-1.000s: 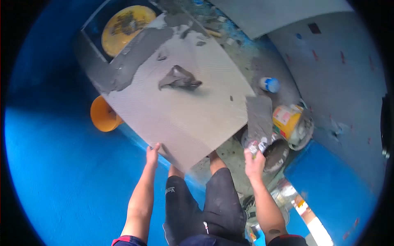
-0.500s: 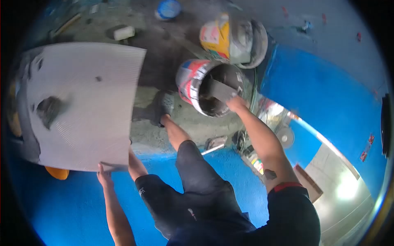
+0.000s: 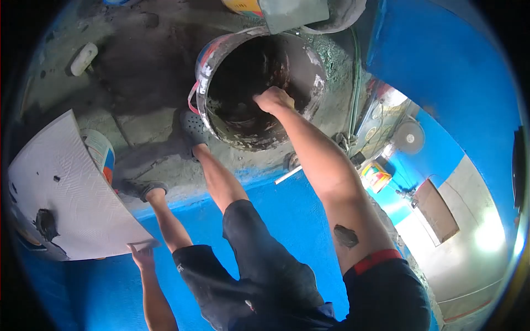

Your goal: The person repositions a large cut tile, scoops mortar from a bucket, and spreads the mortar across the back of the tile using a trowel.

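Bucket (image 3: 205, 83), round, grey-smeared, is holding dark residue (image 3: 245, 118) at twelve o'clock; right hand (image 3: 275, 100) is reaching inside, grip unclear; left hand (image 3: 143, 257) is clasping white ribbed slab (image 3: 83, 204) at eight.

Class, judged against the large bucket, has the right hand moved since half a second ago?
Yes: the right hand has moved inward, from the rim of the large bucket to well within its opening.

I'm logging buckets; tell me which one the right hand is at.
The large bucket with the pink handle; the right hand is over its mouth, and no hand is at the others.
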A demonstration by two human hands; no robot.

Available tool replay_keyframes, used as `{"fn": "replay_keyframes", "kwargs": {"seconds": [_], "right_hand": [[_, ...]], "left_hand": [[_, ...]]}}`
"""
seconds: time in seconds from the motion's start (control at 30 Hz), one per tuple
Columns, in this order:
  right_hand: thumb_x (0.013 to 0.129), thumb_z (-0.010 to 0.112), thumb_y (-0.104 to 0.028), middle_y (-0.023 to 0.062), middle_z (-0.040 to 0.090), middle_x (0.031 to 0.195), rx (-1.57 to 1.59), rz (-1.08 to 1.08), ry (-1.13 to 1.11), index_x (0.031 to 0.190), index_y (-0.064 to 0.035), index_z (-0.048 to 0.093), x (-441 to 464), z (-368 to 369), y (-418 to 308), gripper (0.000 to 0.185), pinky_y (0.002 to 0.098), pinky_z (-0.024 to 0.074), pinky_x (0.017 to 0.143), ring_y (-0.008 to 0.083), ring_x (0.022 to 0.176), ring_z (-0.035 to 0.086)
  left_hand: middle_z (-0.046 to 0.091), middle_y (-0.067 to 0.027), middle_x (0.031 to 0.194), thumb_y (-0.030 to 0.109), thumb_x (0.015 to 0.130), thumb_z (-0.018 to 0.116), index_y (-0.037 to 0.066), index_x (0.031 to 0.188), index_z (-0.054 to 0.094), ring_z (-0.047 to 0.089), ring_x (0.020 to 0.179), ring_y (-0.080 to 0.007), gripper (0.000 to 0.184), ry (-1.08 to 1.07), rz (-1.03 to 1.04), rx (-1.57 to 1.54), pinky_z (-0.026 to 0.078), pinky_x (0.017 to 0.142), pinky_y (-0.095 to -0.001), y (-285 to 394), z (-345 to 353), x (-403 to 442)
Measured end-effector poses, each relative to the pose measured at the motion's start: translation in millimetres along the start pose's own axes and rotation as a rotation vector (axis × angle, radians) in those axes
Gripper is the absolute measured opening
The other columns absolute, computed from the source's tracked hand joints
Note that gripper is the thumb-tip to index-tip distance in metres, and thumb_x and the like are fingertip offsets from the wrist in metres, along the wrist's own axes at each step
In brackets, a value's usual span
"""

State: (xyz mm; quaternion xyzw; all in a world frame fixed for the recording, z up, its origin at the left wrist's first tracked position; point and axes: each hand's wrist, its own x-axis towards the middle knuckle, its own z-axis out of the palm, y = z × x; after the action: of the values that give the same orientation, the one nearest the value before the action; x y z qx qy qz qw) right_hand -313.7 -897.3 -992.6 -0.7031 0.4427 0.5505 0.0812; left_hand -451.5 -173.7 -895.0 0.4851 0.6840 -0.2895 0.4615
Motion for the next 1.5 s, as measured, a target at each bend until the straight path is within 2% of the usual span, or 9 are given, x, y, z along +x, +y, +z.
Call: {"fn": "replay_keyframes", "kwargs": {"seconds": [0.3,0.6,0.87,1.1,1.17,1.27,1.4,1.47,1.5], "right_hand": [[0.083,0.063,-0.052,0.0192,0.062,0.125,0.099,-0.124,0.042,0.118,-0.0024,0.065,5.1,4.7,-9.6,0.061,0.0421,0.0479,0.098,0.0328,0.117,0.060],[0.078,0.064,-0.054,0.0233,0.068,0.102,0.220,-0.275,0.210,0.097,-0.0024,0.071,3.8,7.1,-6.5,0.056,0.0455,0.0515,0.087,0.0395,0.099,0.065],[0.080,0.063,-0.050,0.0224,0.067,0.084,0.422,-0.464,0.361,0.091,-0.0054,0.069,-48.1,13.5,49.7,0.046,0.0469,0.0506,0.074,0.0424,0.083,0.064],[0.087,0.067,-0.035,0.0214,0.069,0.087,0.498,-0.527,0.464,0.097,0.0010,0.069,-198.8,-21.4,92.1,0.037,0.0425,0.0500,0.074,0.0361,0.081,0.066],[0.088,0.066,-0.029,0.0198,0.069,0.088,0.367,-0.647,0.490,0.102,0.0009,0.066,-236.2,-23.1,88.2,0.033,0.0427,0.0494,0.074,0.0368,0.080,0.065],[0.088,0.065,-0.029,0.0232,0.065,0.093,0.201,-0.678,0.265,0.104,0.0045,0.060,-313.7,-38.8,29.3,0.037,0.0454,0.0483,0.075,0.0392,0.085,0.063],[0.091,0.056,-0.038,0.0295,0.058,0.102,-0.183,-1.418,0.500,0.113,0.0107,0.050,-381.0,-5.7,-60.9,0.054,0.0511,0.0464,0.076,0.0459,0.087,0.058],[0.088,0.060,-0.042,0.0291,0.062,0.094,-0.132,-1.547,0.701,0.109,0.0069,0.057,-397.7,39.1,-127.1,0.053,0.0509,0.0478,0.072,0.0468,0.082,0.061],[0.085,0.064,-0.041,0.0276,0.064,0.088,-0.284,-1.382,0.423,0.105,0.0044,0.060,-409.3,55.2,-162.0,0.050,0.0506,0.0486,0.069,0.0465,0.079,0.062]], "left_hand": [[0.028,-0.0178,0.148,0.067,0.079,0.065,-0.004,0.147,0.016,0.035,0.134,-0.0295,0.111,0.048,-0.130,0.050,0.030,0.109,-0.0428,11.5,-7.1,-4.7],[0.018,-0.0191,0.155,0.075,0.077,0.058,-0.007,0.149,0.008,0.024,0.141,-0.0309,0.120,0.045,-0.054,0.121,0.022,0.114,-0.0445,8.6,3.8,-8.1],[0.045,-0.0125,0.113,0.072,0.075,0.065,-0.004,0.128,0.038,0.047,0.106,-0.0267,0.096,0.081,-0.090,0.002,0.037,0.098,-0.0421,1.2,-8.9,11.4],[0.023,-0.0267,0.155,0.065,0.084,0.056,-0.008,0.147,0.023,0.025,0.142,-0.0384,0.102,-0.087,-0.032,-0.096,0.015,0.115,-0.0523,-6.2,4.6,-6.0],[0.037,-0.0233,0.149,0.059,0.090,0.055,0.004,0.147,0.032,0.039,0.133,-0.0406,0.083,0.116,-0.029,-0.209,0.026,0.109,-0.0548,-12.7,-0.8,1.1],[0.038,-0.0226,0.148,0.059,0.091,0.054,0.006,0.148,0.031,0.038,0.135,-0.0389,0.081,0.138,0.017,-0.317,0.027,0.109,-0.0531,2.5,15.7,-31.1],[0.038,-0.0185,0.149,0.059,0.091,0.055,0.006,0.149,0.030,0.045,0.127,-0.0348,0.083,-0.056,0.099,-0.558,0.032,0.106,-0.0474,-8.4,-16.8,8.5],[0.049,-0.0145,0.137,0.058,0.092,0.055,0.006,0.145,0.036,0.053,0.108,-0.0284,0.076,0.074,0.039,-0.588,0.040,0.094,-0.0436,-2.2,-30.9,39.6],[0.057,-0.0082,0.111,0.057,0.093,0.054,0.008,0.138,0.043,0.051,0.090,-0.0203,0.068,-0.031,0.110,-0.629,0.042,0.079,-0.0378,-0.1,-39.4,45.4]]}}
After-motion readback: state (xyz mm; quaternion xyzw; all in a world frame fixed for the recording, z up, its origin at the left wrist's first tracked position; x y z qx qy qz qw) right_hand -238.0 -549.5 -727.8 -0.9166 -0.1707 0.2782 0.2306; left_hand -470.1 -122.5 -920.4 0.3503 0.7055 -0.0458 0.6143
